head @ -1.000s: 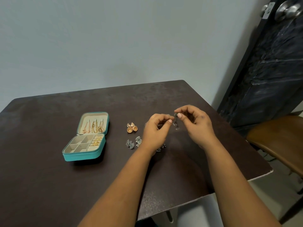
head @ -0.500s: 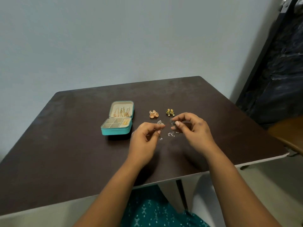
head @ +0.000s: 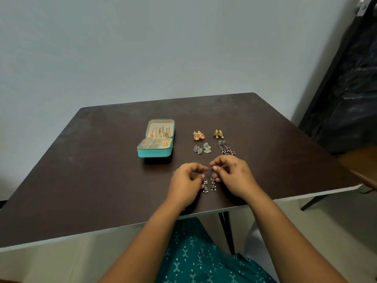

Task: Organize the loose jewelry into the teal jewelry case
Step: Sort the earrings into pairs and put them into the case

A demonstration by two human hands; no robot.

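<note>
Dark brown table, matte top with faint scuffs, pale edge along the near side, plain grey wall behind. Left of centre sits the teal jewelry case, open, lid tipped back; cream lining, gold chains hung in the lid, base split into small square compartments with gold pieces in the right-hand ones, others look empty.

Right of the case, loose on the table: orange-gold earrings, round domed shape. Below them, silver fan-shaped earrings, dull oxidised metal, lying side by side. Further right, yellow-green earrings, small and knobbly. Below those, long silver dangle earrings, chain-like with tiny drops at the ends.

Nearer the person, left hand has fingers curled, thumb and forefinger pinched at the top of a silver drop earring. Right hand pinches the same top piece from the other side; fingertips nearly meet. The earring hangs down between the hands, beaded clusters at the bottom, a second strand just beside it near the left palm. Nothing lies between the hands and the case.

Far right: dark door, wooden chair seat. Teal patterned fabric on the lap below the table edge.
</note>
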